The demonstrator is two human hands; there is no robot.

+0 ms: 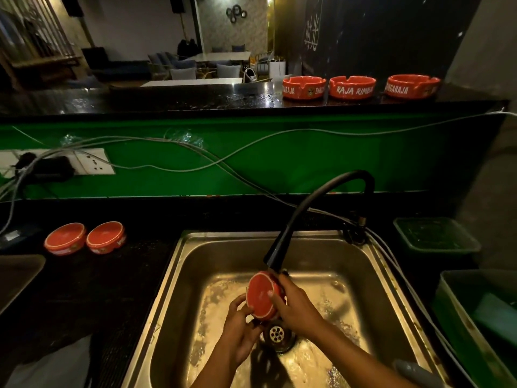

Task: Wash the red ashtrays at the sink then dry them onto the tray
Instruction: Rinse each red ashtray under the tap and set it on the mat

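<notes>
Hands around tilted red ashtray

Both forearms reaching forward and down from the lower edge, converging; left hand lower, fingers curled upward in a cupping grip; right hand higher, palm down, thumb and fingers wrapped round what both hold

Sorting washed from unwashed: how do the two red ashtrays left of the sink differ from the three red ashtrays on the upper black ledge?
The two round red ashtrays on the lower black counter lie upside down, flat bases up; the three red ashtrays on the upper ledge stand upright, notched rims up. The pair sits touching; the three stand apart in a row. The three show white lettering along their sides; the pair's sides are mostly hidden. Both groups look like the same red round type.
</notes>
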